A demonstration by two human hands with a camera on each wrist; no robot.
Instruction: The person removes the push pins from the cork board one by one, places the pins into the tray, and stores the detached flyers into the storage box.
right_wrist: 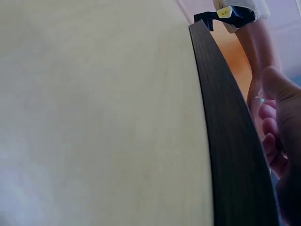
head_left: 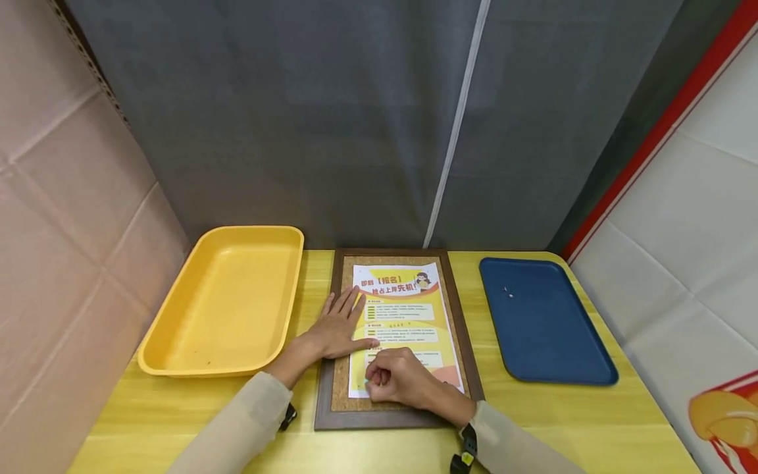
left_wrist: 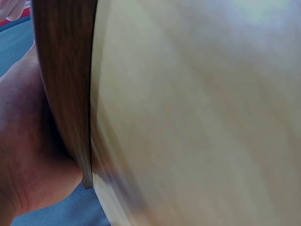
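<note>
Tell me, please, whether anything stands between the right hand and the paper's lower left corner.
Nothing visible does: the right hand, pinching a small teal thing, is close by that corner of the paper, and the left hand lies farther up, across its left edge.

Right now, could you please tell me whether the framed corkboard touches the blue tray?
Apart: the head view shows yellow wooden tabletop between the framed corkboard and the blue tray.

The left hand fills the left side, its heel meeting the dark brown wooden frame near the lower end. Beyond the frame spreads the pale surface (glossy at the top), with blue-grey backdrop below.
</note>
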